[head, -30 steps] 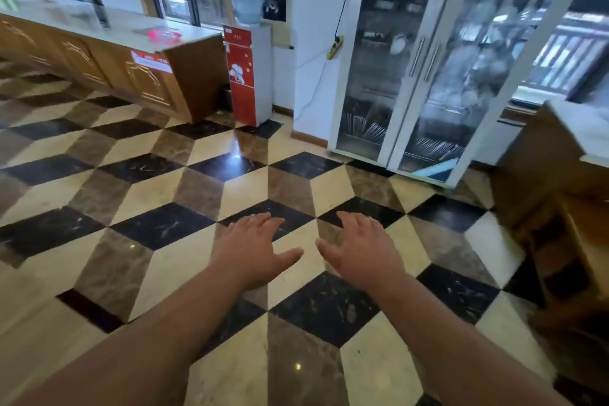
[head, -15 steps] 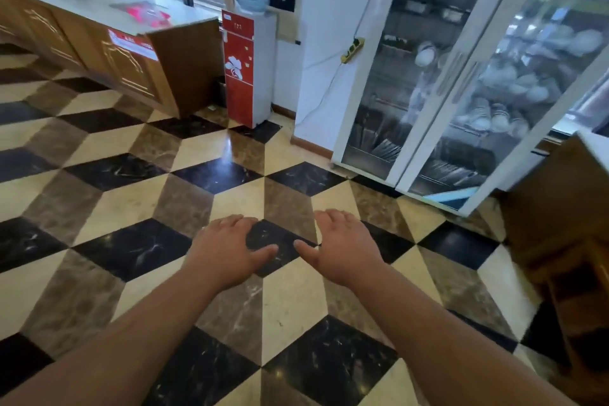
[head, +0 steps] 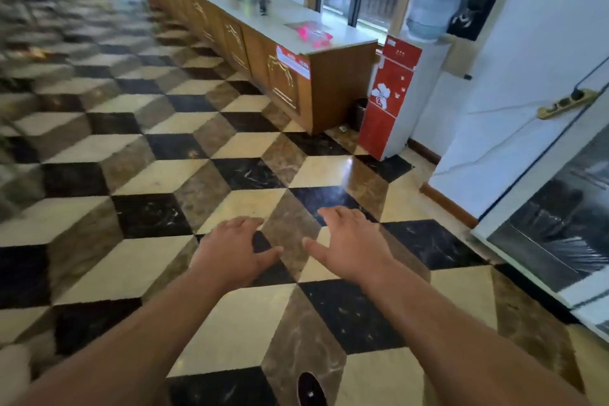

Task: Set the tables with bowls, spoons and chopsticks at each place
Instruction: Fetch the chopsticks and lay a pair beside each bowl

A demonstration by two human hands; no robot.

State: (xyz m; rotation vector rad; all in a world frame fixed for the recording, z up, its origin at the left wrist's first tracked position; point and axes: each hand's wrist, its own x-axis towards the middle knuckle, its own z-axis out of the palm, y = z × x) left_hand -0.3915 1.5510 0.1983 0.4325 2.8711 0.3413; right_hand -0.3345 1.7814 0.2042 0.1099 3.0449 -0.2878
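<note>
My left hand and my right hand are stretched out in front of me, palms down, above a checkered marble floor. Both hold nothing and their fingers are relaxed. At the right edge stands a glass-door cabinet, only partly in view, with dark racks behind the glass. No bowls, spoons or chopsticks can be made out, and no dining table is in view.
A long wooden counter runs along the back wall, with a pink packet on its top. A red water dispenser with a bottle stands beside it. A power strip hangs on the white wall. Blurred dark furniture shows at far left.
The view has swung left: the glass cabinet slid from the centre-right to the right edge, and the counter now fills the middle. My hands stay open and close together.
</note>
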